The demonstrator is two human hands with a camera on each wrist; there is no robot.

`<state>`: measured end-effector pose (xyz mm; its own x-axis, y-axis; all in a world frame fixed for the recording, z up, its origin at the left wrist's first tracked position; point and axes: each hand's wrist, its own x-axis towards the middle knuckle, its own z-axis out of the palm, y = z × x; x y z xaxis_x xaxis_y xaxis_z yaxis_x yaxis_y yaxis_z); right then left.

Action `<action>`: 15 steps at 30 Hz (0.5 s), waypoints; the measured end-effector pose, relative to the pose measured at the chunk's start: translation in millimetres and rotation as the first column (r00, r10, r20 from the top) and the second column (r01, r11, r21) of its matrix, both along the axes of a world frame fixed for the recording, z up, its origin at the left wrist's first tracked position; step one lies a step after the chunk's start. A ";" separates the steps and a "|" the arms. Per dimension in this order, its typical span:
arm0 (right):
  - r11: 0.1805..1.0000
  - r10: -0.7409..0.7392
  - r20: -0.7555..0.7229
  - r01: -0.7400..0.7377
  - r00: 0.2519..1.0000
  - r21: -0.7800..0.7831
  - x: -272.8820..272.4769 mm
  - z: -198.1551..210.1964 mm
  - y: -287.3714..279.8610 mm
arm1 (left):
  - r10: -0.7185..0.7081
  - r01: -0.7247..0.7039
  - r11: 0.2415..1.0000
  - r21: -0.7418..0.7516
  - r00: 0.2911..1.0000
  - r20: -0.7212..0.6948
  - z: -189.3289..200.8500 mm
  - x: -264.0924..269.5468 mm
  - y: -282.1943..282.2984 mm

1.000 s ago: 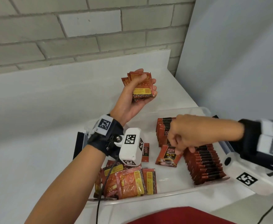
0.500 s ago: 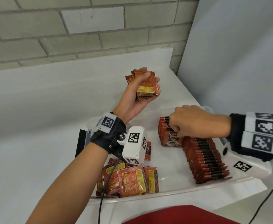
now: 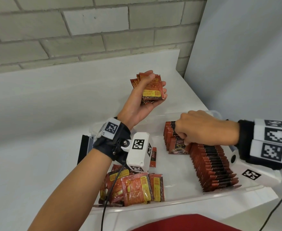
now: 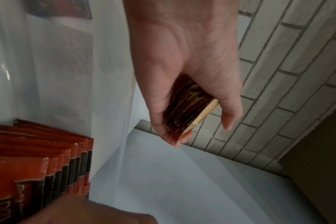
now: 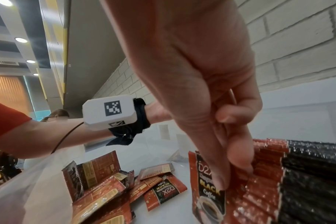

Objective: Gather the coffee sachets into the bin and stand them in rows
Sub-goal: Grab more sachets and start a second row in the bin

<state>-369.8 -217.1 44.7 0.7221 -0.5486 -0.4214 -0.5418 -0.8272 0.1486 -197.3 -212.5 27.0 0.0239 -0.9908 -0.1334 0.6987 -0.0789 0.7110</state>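
Observation:
My left hand [image 3: 147,95] is raised over the back of the clear bin [image 3: 170,201] and grips a stack of red coffee sachets [image 3: 152,88] [image 4: 188,112], thumb across the top one. My right hand [image 3: 202,129] [image 5: 222,166] pinches one upright sachet [image 3: 177,145] [image 5: 209,189] by its top edge, at the left side of a long standing row of sachets [image 3: 213,165] [image 5: 297,174]. A shorter standing row [image 3: 168,130] [image 4: 48,163] lies behind it. Loose sachets [image 3: 133,187] [image 5: 109,186] lie heaped in the bin's near left corner.
One sachet [image 3: 153,156] lies flat beside the left wrist camera. The bin sits on a white table [image 3: 36,147] against a brick wall [image 3: 86,30], with a grey panel [image 3: 245,55] on the right. A red garment [image 3: 187,224] shows at the bottom edge.
My right hand lifted the sachet from lying flat on the bin floor and stood it against the row. My left hand stayed raised with its stack.

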 end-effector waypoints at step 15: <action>0.998 -0.027 0.088 0.022 0.996 0.055 -7.9 -1.3 -9.0 | -0.006 0.004 0.999 -0.033 0.998 -0.070 -5.2 1.1 -2.9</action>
<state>-377.7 -226.0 43.3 0.7444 -0.5446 -0.3863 -0.5709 -0.8192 0.0547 -196.1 -215.5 21.9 0.0110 -0.9947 -0.1019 0.7468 -0.0596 0.6624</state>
